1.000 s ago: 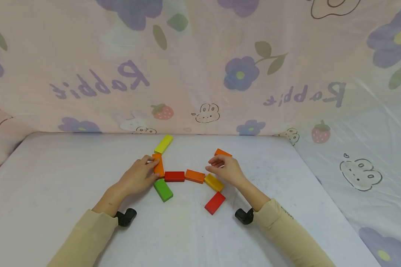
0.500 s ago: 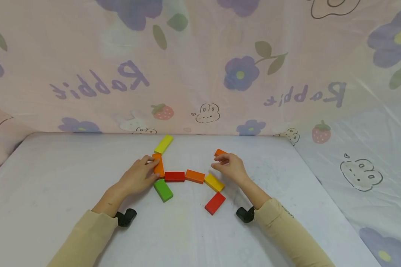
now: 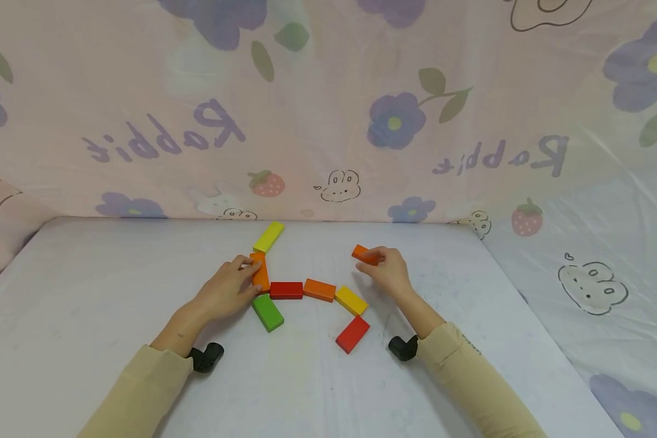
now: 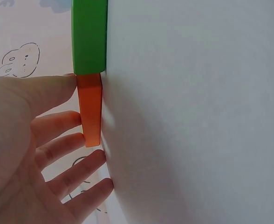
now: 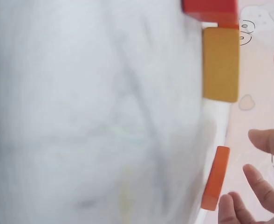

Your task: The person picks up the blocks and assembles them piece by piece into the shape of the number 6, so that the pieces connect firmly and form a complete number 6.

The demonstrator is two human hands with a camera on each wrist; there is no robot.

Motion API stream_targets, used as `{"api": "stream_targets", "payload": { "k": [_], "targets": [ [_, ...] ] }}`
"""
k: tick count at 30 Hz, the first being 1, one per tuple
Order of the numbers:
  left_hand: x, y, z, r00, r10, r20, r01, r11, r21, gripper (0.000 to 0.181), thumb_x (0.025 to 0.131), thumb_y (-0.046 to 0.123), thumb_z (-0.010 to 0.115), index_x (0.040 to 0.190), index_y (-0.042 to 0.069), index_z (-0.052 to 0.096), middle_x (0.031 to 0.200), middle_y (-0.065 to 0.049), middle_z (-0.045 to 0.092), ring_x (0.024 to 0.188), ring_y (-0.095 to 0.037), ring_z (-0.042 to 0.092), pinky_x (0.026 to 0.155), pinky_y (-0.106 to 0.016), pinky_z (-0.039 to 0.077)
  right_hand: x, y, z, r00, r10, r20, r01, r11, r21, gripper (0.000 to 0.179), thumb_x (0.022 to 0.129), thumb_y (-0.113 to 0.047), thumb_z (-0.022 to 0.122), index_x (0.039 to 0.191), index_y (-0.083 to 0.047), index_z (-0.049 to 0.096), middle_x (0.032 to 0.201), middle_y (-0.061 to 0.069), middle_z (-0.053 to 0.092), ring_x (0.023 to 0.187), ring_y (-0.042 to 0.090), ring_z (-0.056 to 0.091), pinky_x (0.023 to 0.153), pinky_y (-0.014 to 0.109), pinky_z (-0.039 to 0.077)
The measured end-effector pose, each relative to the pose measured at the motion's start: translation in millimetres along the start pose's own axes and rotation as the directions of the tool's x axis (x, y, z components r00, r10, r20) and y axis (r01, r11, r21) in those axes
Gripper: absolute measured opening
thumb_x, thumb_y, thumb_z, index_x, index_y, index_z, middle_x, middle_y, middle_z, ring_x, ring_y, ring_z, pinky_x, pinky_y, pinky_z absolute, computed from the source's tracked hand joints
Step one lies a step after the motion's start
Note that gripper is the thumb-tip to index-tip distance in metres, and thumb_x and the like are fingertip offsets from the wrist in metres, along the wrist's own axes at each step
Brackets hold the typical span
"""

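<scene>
My left hand [image 3: 224, 289] holds an orange block [image 3: 262, 277] at the left end of a row, thumb by its near end and fingertips along its side. In the left wrist view, a green block [image 4: 89, 37] adjoins that orange block [image 4: 90, 109]. My right hand [image 3: 391, 272] reaches over a separate orange block [image 3: 359, 251] at the back right, partly covering it. From the right wrist, thumb and fingers are spread, with fingertips close beside this orange block [image 5: 215, 178].
Between the hands run a red block [image 3: 286, 290], an orange block [image 3: 320, 290] and an amber block [image 3: 351, 300]. Another red block [image 3: 353, 334] angles toward me. A yellow block [image 3: 269, 236] lies behind the left hand. A printed curtain [image 3: 317, 121] stands behind the white table [image 3: 306, 389].
My right hand has shifted right and slightly back, its fingers coming over the separate orange block. My left hand stays on its block, and the blocks have not moved.
</scene>
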State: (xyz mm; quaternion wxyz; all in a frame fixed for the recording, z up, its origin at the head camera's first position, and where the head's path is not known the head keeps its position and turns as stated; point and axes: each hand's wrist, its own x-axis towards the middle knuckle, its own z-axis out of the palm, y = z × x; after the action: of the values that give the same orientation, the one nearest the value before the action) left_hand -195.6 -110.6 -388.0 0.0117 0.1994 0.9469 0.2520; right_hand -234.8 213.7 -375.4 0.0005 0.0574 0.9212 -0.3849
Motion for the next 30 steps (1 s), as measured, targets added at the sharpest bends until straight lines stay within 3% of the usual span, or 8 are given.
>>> {"api": "stream_targets", "payload": {
  "k": [6, 14, 19, 26, 30],
  "targets": [
    [0.1, -0.8, 0.4, 1.0, 0.002, -0.007, -0.002, 1.0, -0.001, 0.049, 0.094, 0.02, 0.058, 0.136, -0.003, 0.05, 0.134, -0.02, 0.048, 0.117, -0.04, 0.048, 0.096, -0.054, 0.046, 7.4, 5, 0, 0.999, 0.036, -0.034, -0.036, 0.999, -0.011, 0.043, 0.087, -0.021, 0.069, 0.125, -0.004, 0.06, 0.134, 0.021, 0.045, 0.121, 0.036, 0.043, 0.104, 0.048, 0.041],
    [-0.5, -0.3, 0.5, 1.0, 0.001, -0.004, -0.001, 1.0, -0.001, 0.049, 0.094, 0.02, 0.058, 0.136, -0.004, 0.05, 0.135, -0.021, 0.047, 0.117, -0.04, 0.048, 0.096, -0.055, 0.046, 12.0, 9, -2, 0.996, 0.049, 0.069, -0.042, 0.994, -0.098, 0.057, 0.088, -0.021, 0.066, 0.14, -0.006, 0.048, 0.142, 0.023, 0.045, 0.128, 0.038, 0.044, 0.109, 0.051, 0.036],
    [-0.8, -0.2, 0.9, 1.0, -0.003, -0.007, 0.003, 1.0, 0.001, 0.049, 0.094, 0.02, 0.059, 0.135, -0.004, 0.051, 0.135, -0.021, 0.047, 0.117, -0.04, 0.048, 0.096, -0.055, 0.046, 12.3, 12, -3, 0.998, 0.017, 0.052, -0.01, 0.992, -0.122, 0.05, 0.089, -0.015, 0.064, 0.135, -0.001, 0.052, 0.132, 0.023, 0.054, 0.116, 0.035, 0.05, 0.105, 0.049, 0.041],
    [-1.9, 1.2, 0.1, 1.0, -0.002, -0.006, 0.002, 1.0, 0.003, 0.049, 0.093, 0.019, 0.059, 0.135, -0.005, 0.051, 0.133, -0.02, 0.048, 0.115, -0.039, 0.049, 0.096, -0.054, 0.046, 6.3, 8, -5, 0.999, 0.04, 0.023, -0.037, 0.993, -0.112, 0.041, 0.085, -0.018, 0.07, 0.121, 0.003, 0.062, 0.113, 0.02, 0.063, 0.098, 0.03, 0.058, 0.084, 0.037, 0.052],
    [-1.0, 2.0, -0.7, 1.0, 0.0, 0.001, 0.0, 1.0, 0.023, 0.049, 0.094, 0.019, 0.059, 0.135, -0.005, 0.05, 0.134, -0.021, 0.048, 0.118, -0.04, 0.049, 0.099, -0.054, 0.044, 6.5, 9, -6, 0.996, 0.084, 0.039, -0.08, 0.992, -0.095, 0.042, 0.085, -0.019, 0.071, 0.12, 0.001, 0.063, 0.116, 0.02, 0.063, 0.103, 0.031, 0.058, 0.087, 0.039, 0.051]
  ]
}}
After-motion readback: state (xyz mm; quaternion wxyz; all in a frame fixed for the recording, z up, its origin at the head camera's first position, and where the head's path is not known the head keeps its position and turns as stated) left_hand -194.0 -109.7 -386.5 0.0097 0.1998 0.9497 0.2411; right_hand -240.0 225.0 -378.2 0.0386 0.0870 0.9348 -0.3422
